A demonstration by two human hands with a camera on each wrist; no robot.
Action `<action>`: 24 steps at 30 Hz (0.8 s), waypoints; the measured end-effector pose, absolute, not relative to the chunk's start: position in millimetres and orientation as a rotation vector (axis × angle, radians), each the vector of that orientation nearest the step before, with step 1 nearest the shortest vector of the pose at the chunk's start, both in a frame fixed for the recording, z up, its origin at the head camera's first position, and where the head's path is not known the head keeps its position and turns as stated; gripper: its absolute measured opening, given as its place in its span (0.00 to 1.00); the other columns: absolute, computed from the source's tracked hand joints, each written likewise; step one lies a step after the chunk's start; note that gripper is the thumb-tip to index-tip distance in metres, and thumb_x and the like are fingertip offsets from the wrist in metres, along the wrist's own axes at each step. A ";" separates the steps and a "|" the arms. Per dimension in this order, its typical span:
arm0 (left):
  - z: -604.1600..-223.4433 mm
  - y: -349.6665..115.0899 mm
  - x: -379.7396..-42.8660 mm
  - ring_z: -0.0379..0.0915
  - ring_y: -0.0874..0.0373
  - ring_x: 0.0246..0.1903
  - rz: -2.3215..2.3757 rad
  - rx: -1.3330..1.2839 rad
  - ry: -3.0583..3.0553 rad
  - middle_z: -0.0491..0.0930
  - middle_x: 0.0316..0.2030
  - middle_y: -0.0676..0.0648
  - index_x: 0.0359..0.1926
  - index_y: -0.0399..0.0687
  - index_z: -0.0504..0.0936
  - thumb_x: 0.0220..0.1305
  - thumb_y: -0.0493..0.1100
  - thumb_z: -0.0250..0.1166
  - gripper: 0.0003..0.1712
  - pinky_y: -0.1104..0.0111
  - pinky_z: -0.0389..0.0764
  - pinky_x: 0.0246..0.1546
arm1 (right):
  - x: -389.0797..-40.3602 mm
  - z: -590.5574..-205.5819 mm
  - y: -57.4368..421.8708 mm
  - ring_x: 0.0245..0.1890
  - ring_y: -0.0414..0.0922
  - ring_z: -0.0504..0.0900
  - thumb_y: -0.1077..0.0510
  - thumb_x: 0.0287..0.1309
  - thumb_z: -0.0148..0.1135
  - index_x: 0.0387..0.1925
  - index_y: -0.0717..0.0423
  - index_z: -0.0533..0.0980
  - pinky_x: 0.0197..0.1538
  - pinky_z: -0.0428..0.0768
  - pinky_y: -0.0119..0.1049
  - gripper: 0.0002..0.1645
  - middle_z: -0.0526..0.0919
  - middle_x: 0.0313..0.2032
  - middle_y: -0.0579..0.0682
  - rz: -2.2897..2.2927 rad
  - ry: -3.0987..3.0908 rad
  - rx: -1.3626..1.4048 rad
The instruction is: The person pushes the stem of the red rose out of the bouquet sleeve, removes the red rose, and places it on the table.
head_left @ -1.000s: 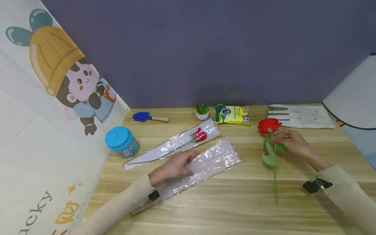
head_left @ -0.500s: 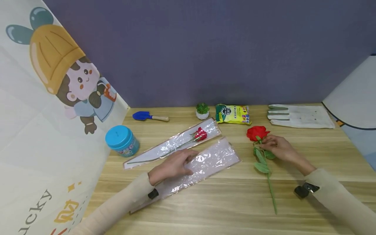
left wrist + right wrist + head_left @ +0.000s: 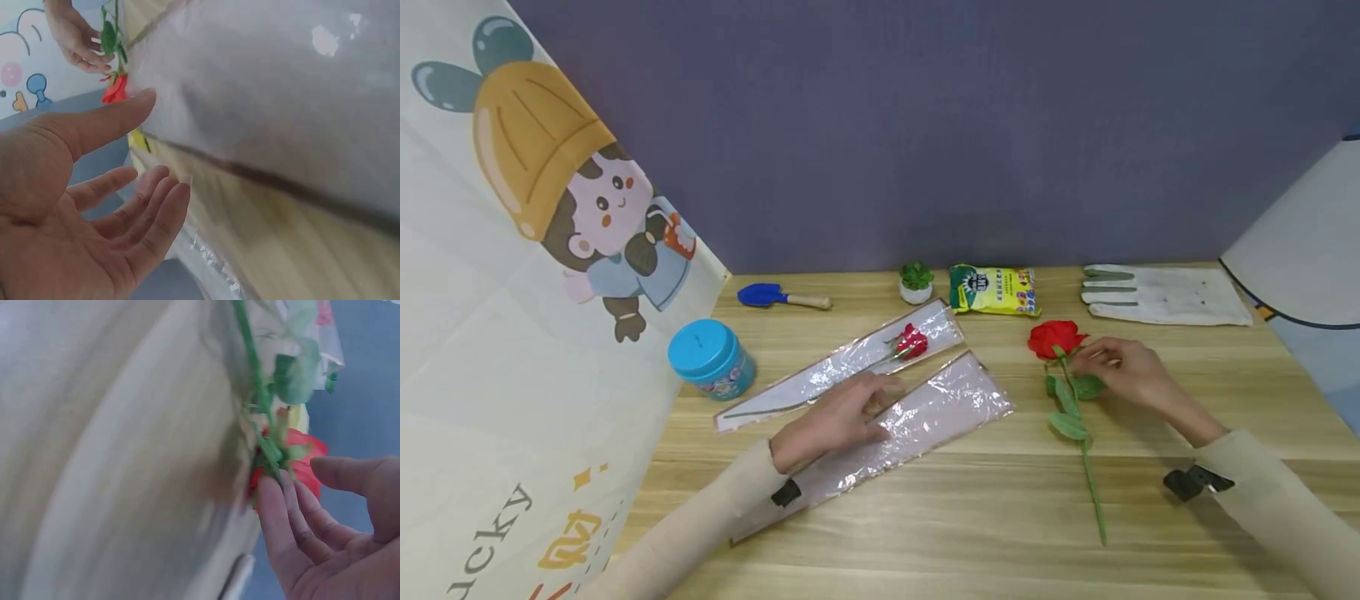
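A red artificial rose (image 3: pixel 1057 340) with green leaves lies on the wooden table, its stem toward the front edge. My right hand (image 3: pixel 1123 371) is beside the bloom; in the right wrist view its thumb stands apart from the fingers (image 3: pixel 275 519), whose tips are at the flower's base. To the left lies a long clear-fronted flower sleeve (image 3: pixel 955 404), pale pink inside. Over its upper edge hovers my left hand (image 3: pixel 838 412), thumb and fingers spread with nothing between them in the left wrist view. Behind it, a second sleeve (image 3: pixel 842 371) contains a smaller red rose (image 3: pixel 912 342).
A blue lidded tub (image 3: pixel 711 358) stands at the left. Along the back are a blue hand trowel (image 3: pixel 763 295), a small potted plant (image 3: pixel 916 283), a yellow and green packet (image 3: pixel 994 290) and a white glove (image 3: pixel 1172 296). A dark wall closes off the table's rear.
My right hand brought the rose left and toward me, laid it down, then released it and drew slightly right. My left hand lifted a little from the sleeve and shifted slightly left.
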State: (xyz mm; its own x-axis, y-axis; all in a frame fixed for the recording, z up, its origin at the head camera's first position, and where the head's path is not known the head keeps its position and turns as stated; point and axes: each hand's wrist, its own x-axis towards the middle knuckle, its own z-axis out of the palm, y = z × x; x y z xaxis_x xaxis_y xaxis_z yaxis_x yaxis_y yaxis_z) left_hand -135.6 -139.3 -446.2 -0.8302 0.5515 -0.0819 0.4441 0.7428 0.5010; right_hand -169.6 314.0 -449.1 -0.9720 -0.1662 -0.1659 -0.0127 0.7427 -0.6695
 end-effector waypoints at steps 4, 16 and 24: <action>-440.6 -145.9 -140.4 0.82 0.50 0.48 0.785 0.776 2.757 0.85 0.49 0.44 0.72 0.48 0.73 0.51 0.41 0.83 0.47 0.57 0.85 0.50 | -166.0 -437.1 307.5 0.32 0.40 0.85 0.50 0.73 0.63 0.54 0.64 0.80 0.30 0.89 0.39 0.21 0.87 0.45 0.64 -1.088 2.749 -0.180; -433.0 -176.7 -161.7 0.81 0.40 0.53 0.947 0.686 2.812 0.81 0.56 0.36 0.72 0.43 0.72 0.54 0.39 0.81 0.45 0.50 0.86 0.52 | -164.1 -413.9 239.4 0.30 0.40 0.86 0.57 0.72 0.64 0.52 0.66 0.80 0.34 0.90 0.37 0.16 0.86 0.43 0.65 -1.325 2.604 -0.371; -433.8 -189.5 -179.9 0.80 0.34 0.57 1.162 0.606 2.650 0.78 0.61 0.30 0.74 0.38 0.68 0.56 0.37 0.80 0.47 0.47 0.87 0.55 | -167.7 -411.0 185.4 0.36 0.50 0.89 0.58 0.71 0.65 0.53 0.67 0.80 0.40 0.92 0.42 0.17 0.85 0.46 0.65 -1.423 2.397 -0.454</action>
State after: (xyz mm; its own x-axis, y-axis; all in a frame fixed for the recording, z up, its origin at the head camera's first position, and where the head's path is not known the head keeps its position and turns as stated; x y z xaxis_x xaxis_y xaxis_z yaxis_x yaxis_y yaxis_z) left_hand -179.9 -189.5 -433.8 -0.8996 0.4367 -0.0054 0.2918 0.6102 0.7365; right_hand -167.7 185.4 -411.0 -0.8996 -0.4234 -0.1069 -0.1089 0.4545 -0.8841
